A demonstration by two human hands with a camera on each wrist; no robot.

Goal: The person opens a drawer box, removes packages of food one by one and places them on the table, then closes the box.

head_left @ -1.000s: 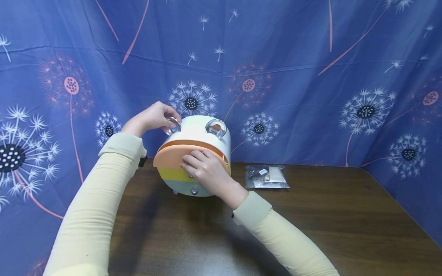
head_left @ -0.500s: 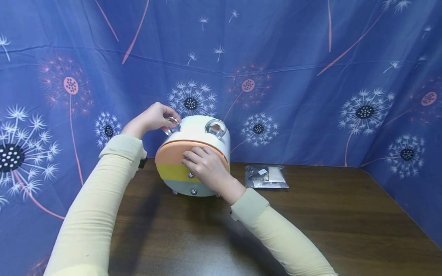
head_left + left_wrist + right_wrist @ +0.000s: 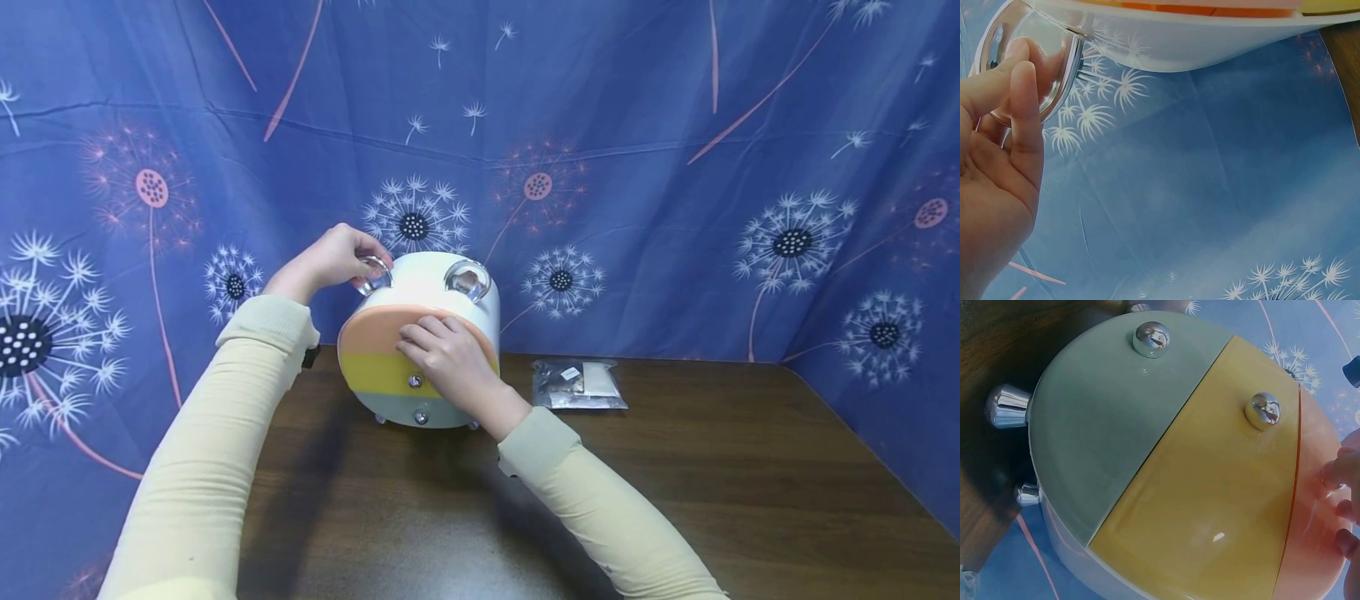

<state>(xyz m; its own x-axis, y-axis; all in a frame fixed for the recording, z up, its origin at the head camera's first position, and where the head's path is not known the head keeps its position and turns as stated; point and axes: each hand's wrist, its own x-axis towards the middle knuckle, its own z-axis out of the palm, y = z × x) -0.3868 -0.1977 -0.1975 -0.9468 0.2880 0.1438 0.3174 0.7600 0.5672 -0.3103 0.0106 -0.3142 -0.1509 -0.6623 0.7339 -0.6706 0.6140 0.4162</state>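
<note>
A round white storage box [image 3: 420, 275] stands on small chrome feet, its front split into an orange panel [image 3: 367, 329], a yellow panel [image 3: 1210, 481] and a green panel [image 3: 1110, 419]. My left hand [image 3: 335, 260] grips the left chrome ear [image 3: 1054, 81] on top, thumb and fingers on the metal. At the orange panel, my right hand [image 3: 453, 358] has curled fingers around its knob [image 3: 1333, 482], mostly hidden by them. Chrome knobs show on the yellow panel and the green panel. All front panels sit flush with the rim.
A clear plastic bag [image 3: 577, 385] with small items lies right of the box on the brown wooden table [image 3: 675, 483]. Behind hangs a blue cloth [image 3: 637, 208] with dandelion prints. The right chrome ear [image 3: 468, 281] is untouched.
The orange panel stood out from the box with a gap at its top; my right hand has pushed it back until flush. My left hand stays on the ear.
</note>
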